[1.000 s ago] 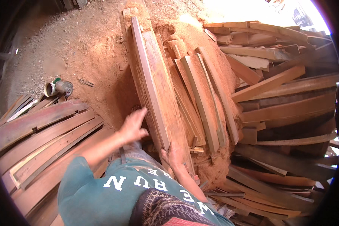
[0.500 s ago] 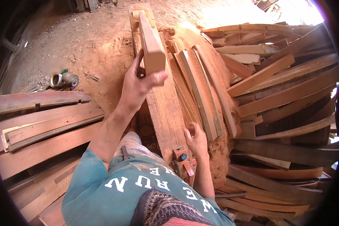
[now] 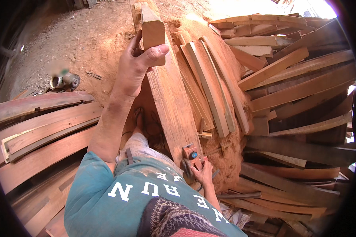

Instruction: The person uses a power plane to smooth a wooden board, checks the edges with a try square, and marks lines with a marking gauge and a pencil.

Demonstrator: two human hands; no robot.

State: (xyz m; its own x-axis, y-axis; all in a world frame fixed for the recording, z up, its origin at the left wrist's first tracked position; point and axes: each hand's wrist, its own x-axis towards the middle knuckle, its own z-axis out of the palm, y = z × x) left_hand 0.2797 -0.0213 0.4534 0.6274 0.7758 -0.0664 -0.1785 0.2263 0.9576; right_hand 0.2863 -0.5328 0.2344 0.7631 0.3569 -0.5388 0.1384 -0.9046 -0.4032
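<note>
My left hand [image 3: 136, 65] is raised and grips the near end of a long reddish wooden plank [image 3: 153, 29] that points away from me. Under it a wide board [image 3: 172, 102] lies lengthwise on a workbench. My right hand [image 3: 201, 170] is low beside my hip and holds an orange power tool [image 3: 190, 155] with a blue knob, resting against the wide board's near end. My foot in a sandal [image 3: 138, 118] stands on the sawdust below.
Stacks of planks [image 3: 300, 87] fan out on the right, and more cut boards [image 3: 213, 83] lean beside the bench. Curved planks [image 3: 39, 126] lie stacked on the left. A small grinder-like tool [image 3: 65, 80] sits on the red dirt floor at far left.
My left hand went from resting on the board's edge to lifting a plank by its end. My right hand dropped to the orange power tool at the board's near end.
</note>
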